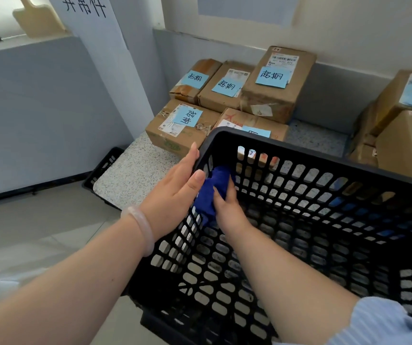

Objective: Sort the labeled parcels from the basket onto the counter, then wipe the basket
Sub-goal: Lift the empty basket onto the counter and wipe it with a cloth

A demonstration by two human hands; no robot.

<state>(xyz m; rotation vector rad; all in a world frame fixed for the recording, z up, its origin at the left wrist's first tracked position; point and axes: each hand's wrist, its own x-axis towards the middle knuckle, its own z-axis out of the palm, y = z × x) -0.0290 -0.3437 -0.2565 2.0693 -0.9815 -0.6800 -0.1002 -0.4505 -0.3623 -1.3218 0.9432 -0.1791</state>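
Speckled counter (130, 175) carries labeled parcels (274, 95) beyond the hands. Right hand (227, 207) clenches a blue cloth (213, 188) against a wall inside the basket (299, 150). Just beside that grip, left hand (175, 192) clasps the rim, thumb inside, fingers outside.

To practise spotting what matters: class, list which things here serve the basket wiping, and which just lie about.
In the job: basket, blue cloth, left hand, right hand, labelled parcels, counter.
Lying about: floor crate, wall sign, cream board.
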